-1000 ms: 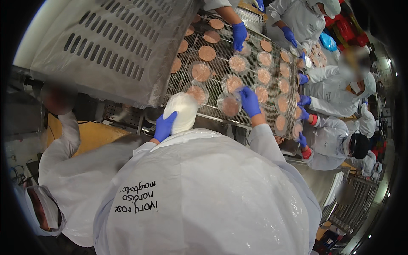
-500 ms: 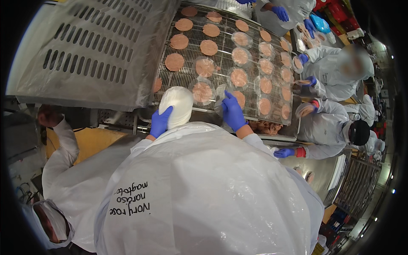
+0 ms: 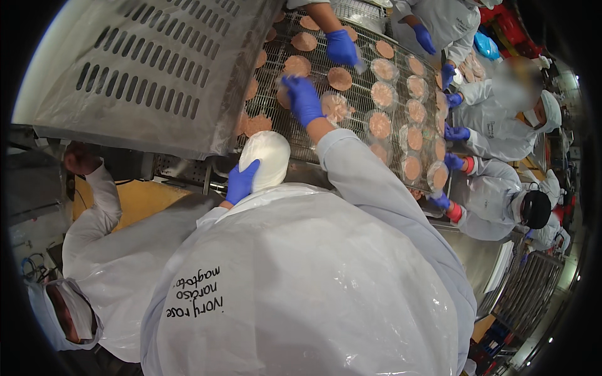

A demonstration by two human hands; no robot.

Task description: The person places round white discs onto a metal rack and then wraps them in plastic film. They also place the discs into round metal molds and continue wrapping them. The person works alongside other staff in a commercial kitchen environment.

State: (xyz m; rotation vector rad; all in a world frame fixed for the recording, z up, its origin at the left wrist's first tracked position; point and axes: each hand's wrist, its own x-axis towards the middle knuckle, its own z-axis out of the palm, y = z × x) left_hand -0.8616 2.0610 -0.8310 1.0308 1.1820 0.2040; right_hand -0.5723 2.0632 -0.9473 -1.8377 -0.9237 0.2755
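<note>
My left hand [image 3: 242,181] is wrapped round a thick stack of white paper rounds [image 3: 266,156], held upright beside the near edge of a wire mesh conveyor [image 3: 360,94]. Over the belt reaches my right hand [image 3: 303,101] in a blue glove. Its fingers are pressed together at the edge of a thin see-through round, slightly blurred, above a patty [image 3: 283,98]. Rows of flat pink patties lie on the mesh. Several carry clear rounds, such as the covered patty [image 3: 379,125] to the right; others are bare, like the patty [image 3: 339,79] ahead.
A slotted steel cover [image 3: 150,81] stands at the left. From the far side another person's gloved hand [image 3: 342,47] reaches over the belt. Co-workers [image 3: 489,113] line the right side, hands at the belt's end. At lower left a person [image 3: 138,276] stands close by.
My right hand has moved forward and left over the patties. The patties have shifted, those on the right nearer the belt's end. Another person's hand has come in from the far side.
</note>
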